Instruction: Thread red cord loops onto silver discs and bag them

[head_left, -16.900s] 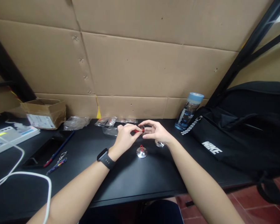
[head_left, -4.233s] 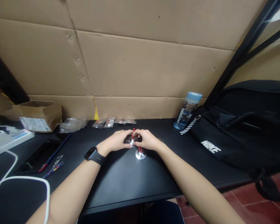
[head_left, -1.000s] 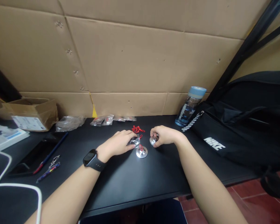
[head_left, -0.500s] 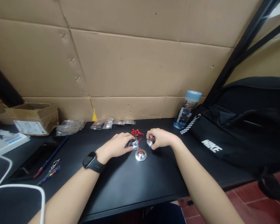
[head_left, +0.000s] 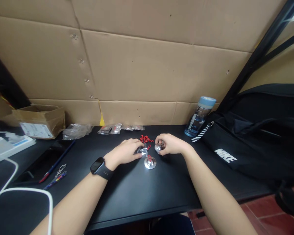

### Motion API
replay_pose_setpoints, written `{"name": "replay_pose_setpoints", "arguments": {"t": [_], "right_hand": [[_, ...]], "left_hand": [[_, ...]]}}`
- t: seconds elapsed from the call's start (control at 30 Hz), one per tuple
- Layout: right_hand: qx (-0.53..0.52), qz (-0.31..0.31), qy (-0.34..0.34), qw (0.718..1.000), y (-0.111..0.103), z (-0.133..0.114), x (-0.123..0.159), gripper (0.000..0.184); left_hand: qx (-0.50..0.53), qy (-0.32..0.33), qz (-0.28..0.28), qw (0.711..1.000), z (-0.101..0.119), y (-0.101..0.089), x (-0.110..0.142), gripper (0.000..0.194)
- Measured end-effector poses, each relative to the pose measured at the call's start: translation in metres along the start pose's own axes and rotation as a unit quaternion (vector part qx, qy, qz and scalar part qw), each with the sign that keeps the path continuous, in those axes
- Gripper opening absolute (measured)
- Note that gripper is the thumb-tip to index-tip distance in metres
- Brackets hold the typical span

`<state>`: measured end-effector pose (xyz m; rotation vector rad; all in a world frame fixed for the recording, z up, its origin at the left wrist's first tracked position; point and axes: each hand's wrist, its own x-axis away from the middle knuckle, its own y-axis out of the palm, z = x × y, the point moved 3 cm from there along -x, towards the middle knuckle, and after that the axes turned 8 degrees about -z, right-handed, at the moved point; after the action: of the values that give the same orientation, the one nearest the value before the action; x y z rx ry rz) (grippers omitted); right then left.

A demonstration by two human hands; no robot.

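Note:
My left hand (head_left: 127, 151), wearing a black watch, rests on the table with its fingers and thumb around a small clear plastic bag (head_left: 142, 150). My right hand (head_left: 169, 144) grips a shiny, domed metal finger cymbal (head_left: 159, 147) at its rim, tilted just above or on the table; I cannot tell which. Between and a little in front of the hands, another finger cymbal (head_left: 150, 163) lies flat, a red cord loop (head_left: 149, 157) at its middle. Several red cords (head_left: 145, 139) lie bunched behind the bag.
Small plastic packets (head_left: 115, 128) lie along the cardboard wall (head_left: 137, 71). To the left are an opened cardboard box (head_left: 40, 122), a dark tablet (head_left: 42, 160), a keychain (head_left: 57, 176) and a white cable (head_left: 29, 190). A water bottle (head_left: 199, 116) and black bag (head_left: 254, 143) stand on the right.
The whole view has shifted slightly, so everything appears a little farther right. The finger cymbal in my right hand shows more of its domed face. Both hands keep nearly the same positions.

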<state>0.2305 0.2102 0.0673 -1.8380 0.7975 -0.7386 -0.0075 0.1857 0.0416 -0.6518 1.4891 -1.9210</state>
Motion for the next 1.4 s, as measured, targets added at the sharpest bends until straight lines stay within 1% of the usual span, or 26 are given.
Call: {"name": "replay_pose_setpoints", "arguments": {"t": [0.2,0.3,0.37,0.47,0.63,0.77,0.93,1.13,1.4], "right_hand": [[0.001,0.002,0.010,1.000,-0.003,0.002,0.003,0.039],[-0.009,-0.018,0.014,1.000,-0.002,0.006,0.003,0.037],[-0.006,-0.030,0.016,0.999,0.000,0.007,0.002,0.042],[0.013,-0.029,0.015,0.999,0.003,0.006,0.000,0.052],[0.039,-0.036,0.031,0.998,0.005,-0.002,-0.002,0.044],[0.055,-0.042,0.045,0.997,0.005,-0.007,-0.002,0.047],[0.055,-0.046,0.036,0.997,0.005,-0.008,-0.002,0.044],[0.050,-0.035,0.027,0.998,0.003,-0.008,0.000,0.042],[0.042,-0.051,0.021,0.998,0.004,-0.013,0.001,0.040]], "left_hand": [[0.002,-0.001,-0.002,1.000,0.002,-0.002,0.001,0.039],[0.002,-0.003,-0.003,1.000,0.002,-0.002,0.001,0.038],[0.001,-0.005,-0.005,1.000,0.002,-0.002,0.001,0.038],[-0.001,-0.005,-0.004,1.000,0.002,-0.001,0.001,0.040],[-0.003,-0.001,-0.002,1.000,0.002,-0.001,0.000,0.039],[-0.005,-0.002,-0.002,1.000,0.001,0.000,0.000,0.040],[-0.003,-0.001,-0.002,1.000,0.001,0.000,0.000,0.040],[-0.005,-0.003,-0.007,1.000,0.001,0.001,0.000,0.041],[-0.013,-0.004,-0.018,1.000,0.001,0.004,0.001,0.044]]}}
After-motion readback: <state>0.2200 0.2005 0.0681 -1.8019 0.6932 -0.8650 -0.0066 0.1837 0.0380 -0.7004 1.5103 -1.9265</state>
